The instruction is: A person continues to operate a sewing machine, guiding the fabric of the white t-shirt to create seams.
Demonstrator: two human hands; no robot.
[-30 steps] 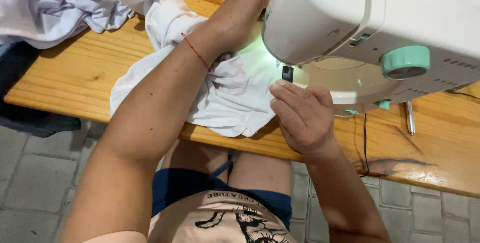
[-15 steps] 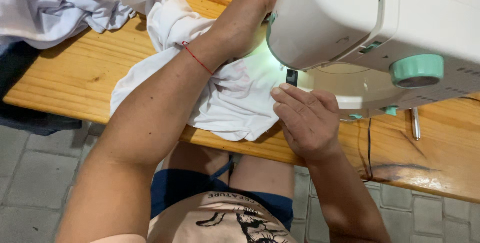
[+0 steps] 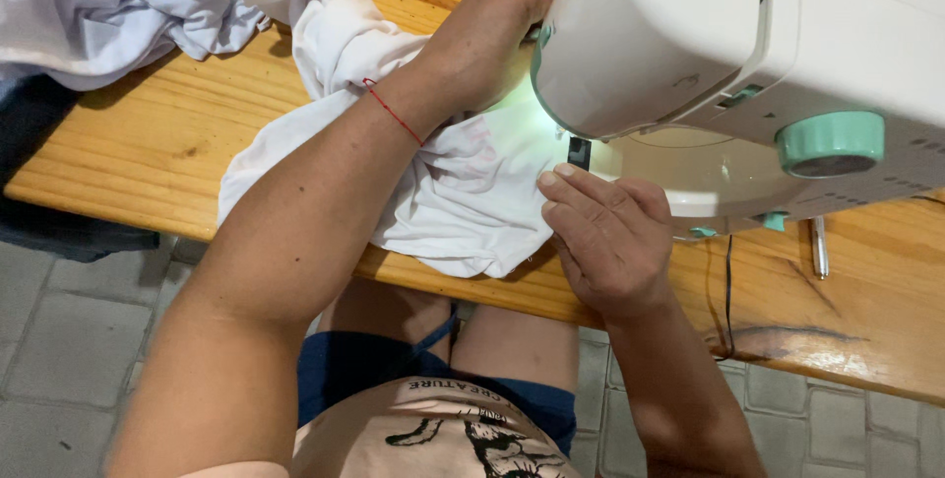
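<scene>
At the bottom of the frame sit your knees, in dark blue shorts, with grey paving on either side. Just above them runs the near edge of the wooden table (image 3: 148, 153). Your right hand (image 3: 605, 237), right of centre, lies flat with fingers together, pressing the near edge of the white cloth (image 3: 463, 207) down at the foot of the sewing machine (image 3: 738, 55); it grips nothing. The cloth spreads from the centre toward the left, bunched and folded, with its lower fold hanging slightly over the table edge and its right end lit brightly under the machine's head. Your left hand (image 3: 487, 35), a thin red string on its wrist, rests on the cloth further up, fingers tucked behind the machine's head, so you cannot tell how they are curled. The white machine with mint-green knobs fills the upper right. A dark cable (image 3: 728, 291) trails down beneath it. In the upper left lies a heap of pale fabric (image 3: 108, 5).
</scene>
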